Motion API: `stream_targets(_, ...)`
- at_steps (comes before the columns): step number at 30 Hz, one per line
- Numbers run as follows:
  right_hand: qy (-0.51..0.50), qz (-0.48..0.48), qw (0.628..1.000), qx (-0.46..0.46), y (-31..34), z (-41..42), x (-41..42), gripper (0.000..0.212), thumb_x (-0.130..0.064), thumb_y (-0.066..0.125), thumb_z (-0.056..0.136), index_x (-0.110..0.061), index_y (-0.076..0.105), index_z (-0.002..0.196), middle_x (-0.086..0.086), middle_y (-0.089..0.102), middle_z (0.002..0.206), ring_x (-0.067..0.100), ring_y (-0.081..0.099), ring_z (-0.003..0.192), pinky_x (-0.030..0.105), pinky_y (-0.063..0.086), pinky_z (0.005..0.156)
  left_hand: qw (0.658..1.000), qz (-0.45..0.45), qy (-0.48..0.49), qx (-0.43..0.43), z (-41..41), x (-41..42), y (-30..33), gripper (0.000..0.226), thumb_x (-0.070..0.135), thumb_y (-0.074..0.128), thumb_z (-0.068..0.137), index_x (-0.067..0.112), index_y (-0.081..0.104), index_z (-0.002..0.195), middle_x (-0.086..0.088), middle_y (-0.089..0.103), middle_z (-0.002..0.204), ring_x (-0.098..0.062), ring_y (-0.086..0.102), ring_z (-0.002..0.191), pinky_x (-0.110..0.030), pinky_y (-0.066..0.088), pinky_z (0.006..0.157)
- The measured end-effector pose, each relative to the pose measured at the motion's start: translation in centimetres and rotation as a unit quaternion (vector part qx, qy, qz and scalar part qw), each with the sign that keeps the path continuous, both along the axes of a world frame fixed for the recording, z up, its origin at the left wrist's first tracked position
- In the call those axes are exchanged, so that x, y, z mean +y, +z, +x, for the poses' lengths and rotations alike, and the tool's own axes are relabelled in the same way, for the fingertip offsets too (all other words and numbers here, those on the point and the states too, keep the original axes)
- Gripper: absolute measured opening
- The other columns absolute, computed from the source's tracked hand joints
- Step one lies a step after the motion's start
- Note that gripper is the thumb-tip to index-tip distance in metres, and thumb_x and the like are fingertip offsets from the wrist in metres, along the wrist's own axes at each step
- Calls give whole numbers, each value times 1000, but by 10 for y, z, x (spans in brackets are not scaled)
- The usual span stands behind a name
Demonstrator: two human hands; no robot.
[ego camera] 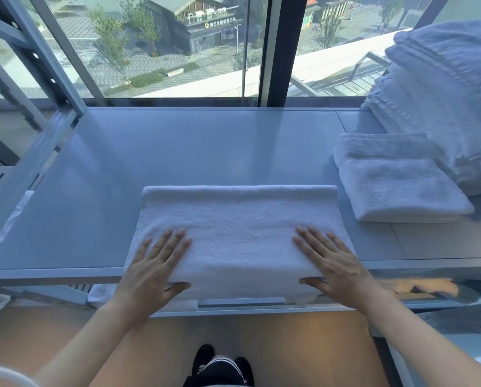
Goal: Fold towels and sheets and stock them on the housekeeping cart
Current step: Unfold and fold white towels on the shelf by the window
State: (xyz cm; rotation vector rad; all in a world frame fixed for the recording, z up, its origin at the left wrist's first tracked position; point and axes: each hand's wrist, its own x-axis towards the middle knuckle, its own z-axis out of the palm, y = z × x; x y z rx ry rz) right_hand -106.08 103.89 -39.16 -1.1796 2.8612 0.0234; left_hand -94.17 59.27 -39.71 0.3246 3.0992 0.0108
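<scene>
A white towel point(239, 224), folded into a wide rectangle, lies at the near edge of the cart's flat top shelf point(178, 146). My left hand point(152, 269) presses flat on its near left part, fingers straight, thumb at the front edge. My right hand point(331, 263) presses flat on its near right part in the same way. A smaller folded white towel point(395, 182) lies to the right on the shelf. Behind it rises a tall stack of folded white linen point(443, 93).
The cart's metal upright frame point(46, 68) slants up at the left. A large window point(178, 46) stands right behind the shelf. A lower shelf edge point(242, 303) shows below the towel, with some white cloth at its left. Wooden floor and my shoes lie below.
</scene>
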Motion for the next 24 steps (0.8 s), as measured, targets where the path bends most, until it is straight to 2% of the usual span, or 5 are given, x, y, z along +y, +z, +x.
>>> stream_targets(7, 18, -6, 999, 45, -5, 4, 0, 85, -68, 33, 101, -14, 16, 164, 4, 9, 173, 25, 9, 159, 52, 26, 124, 1000, -27, -10, -2, 2, 3, 6, 90, 67, 41, 94, 16, 18, 164, -5, 12, 172, -31, 14, 158, -59, 27, 122)
stream_targets(12, 18, -47, 997, 60, 2, 20, -5, 68, -48, 42, 104, -10, 32, 160, 7, 25, 168, 30, 26, 154, 50, 31, 123, 999, -10, -23, 34, 15, 6, 17, 97, 15, 89, 72, 10, 41, 156, -10, 33, 165, -37, 36, 149, -59, 41, 114)
stream_targets(15, 22, -99, 992, 78, 9, 34, -12, 65, -12, 75, 87, -3, 53, 147, 14, 49, 154, 34, 50, 140, 51, 48, 109, 995, 12, -3, 98, 33, 2, 22, 86, -8, 86, 61, 10, 61, 142, -12, 54, 151, -35, 56, 135, -55, 50, 104)
stream_targets(20, 37, -160, 980, 113, 15, 75, -50, 66, 27, 64, 65, 0, 71, 125, 15, 71, 127, 33, 70, 115, 45, 60, 92, 983, 58, 54, 164, 101, -29, 31, 60, -20, 67, 71, 12, 73, 121, -8, 72, 125, -33, 72, 107, -47, 59, 83)
stream_targets(24, 32, -169, 983, 67, 26, 117, -98, 67, 28, 67, 59, -6, 71, 116, 8, 74, 114, 33, 73, 94, 43, 63, 67, 977, 71, 126, 155, 180, -66, 48, 62, -14, 77, 64, 16, 70, 118, -2, 73, 115, -30, 72, 97, -43, 60, 74)
